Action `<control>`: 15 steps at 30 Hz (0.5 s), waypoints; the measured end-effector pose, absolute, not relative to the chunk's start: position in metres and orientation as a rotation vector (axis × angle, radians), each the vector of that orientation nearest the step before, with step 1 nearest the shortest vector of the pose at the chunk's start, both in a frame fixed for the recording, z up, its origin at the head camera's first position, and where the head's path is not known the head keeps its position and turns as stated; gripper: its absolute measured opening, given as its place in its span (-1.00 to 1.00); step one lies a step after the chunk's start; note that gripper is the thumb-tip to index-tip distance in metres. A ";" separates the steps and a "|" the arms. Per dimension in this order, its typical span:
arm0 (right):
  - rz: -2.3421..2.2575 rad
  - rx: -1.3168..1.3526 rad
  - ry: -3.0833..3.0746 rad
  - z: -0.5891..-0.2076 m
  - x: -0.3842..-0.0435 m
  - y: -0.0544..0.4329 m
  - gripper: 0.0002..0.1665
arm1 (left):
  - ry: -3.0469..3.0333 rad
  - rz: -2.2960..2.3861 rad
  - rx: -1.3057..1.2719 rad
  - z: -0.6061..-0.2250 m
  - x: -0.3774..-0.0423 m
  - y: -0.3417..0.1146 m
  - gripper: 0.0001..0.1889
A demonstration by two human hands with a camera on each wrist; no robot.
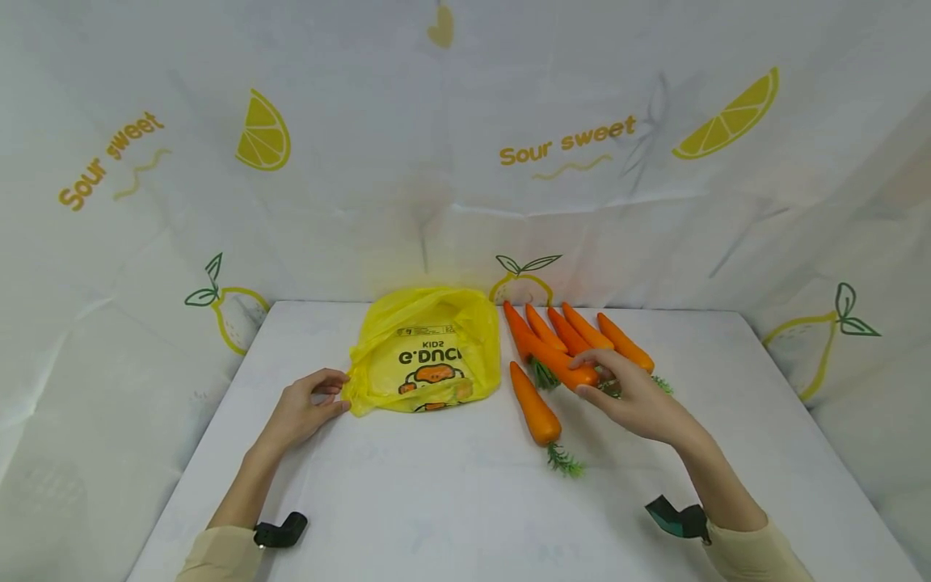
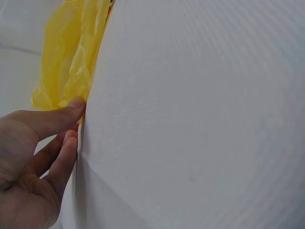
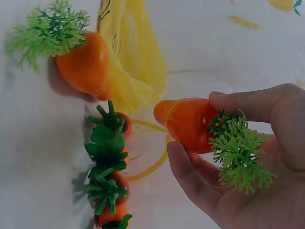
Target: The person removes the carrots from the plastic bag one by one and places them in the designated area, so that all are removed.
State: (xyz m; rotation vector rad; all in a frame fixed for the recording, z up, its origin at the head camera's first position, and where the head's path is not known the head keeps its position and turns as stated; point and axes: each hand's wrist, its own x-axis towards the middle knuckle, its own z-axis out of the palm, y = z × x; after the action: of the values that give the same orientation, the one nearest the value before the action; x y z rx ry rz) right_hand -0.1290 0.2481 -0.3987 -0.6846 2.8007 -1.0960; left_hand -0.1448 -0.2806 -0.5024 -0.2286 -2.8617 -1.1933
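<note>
A yellow plastic bag (image 1: 422,347) with printed lettering and a cartoon duck lies on the table, its mouth facing the near left. At its left edge my left hand (image 1: 305,408) pinches the plastic between thumb and fingers, as the left wrist view shows of the bag (image 2: 76,57) too. My right hand (image 1: 640,396) grips an orange toy carrot (image 1: 556,364) by its thick end, lifted off the table and pointing toward the bag. Green leaves (image 3: 240,152) of this carrot hang against the palm. Another carrot (image 1: 536,408) lies just in front of it.
Several more carrots (image 1: 625,343) lie in a row at the back right, tips away from me, partly hidden by the right hand and held carrot. The white table (image 1: 422,501) ends at a back cloth (image 1: 364,178) printed with lemons.
</note>
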 end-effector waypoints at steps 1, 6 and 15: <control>-1.107 -0.669 2.799 -0.400 -0.126 0.252 -0.66 | -2.861 -1.194 -0.229 -0.502 -0.145 -0.281 -0.59; -1.135 -0.620 2.804 -0.406 -0.112 0.264 -0.67 | -2.857 -1.199 -0.233 -0.502 -0.144 -0.281 -0.59; -1.140 -0.584 2.827 -0.421 -0.101 0.273 -0.65 | -2.859 -1.190 -0.223 -0.502 -0.144 -0.280 -0.59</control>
State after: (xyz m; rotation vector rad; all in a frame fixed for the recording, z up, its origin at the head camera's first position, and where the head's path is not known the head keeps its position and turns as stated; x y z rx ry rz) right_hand -0.1015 0.2732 -0.4214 -0.5843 2.8272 -1.1396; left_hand -0.1437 -0.2802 -0.5019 -0.2225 -2.8586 -1.1901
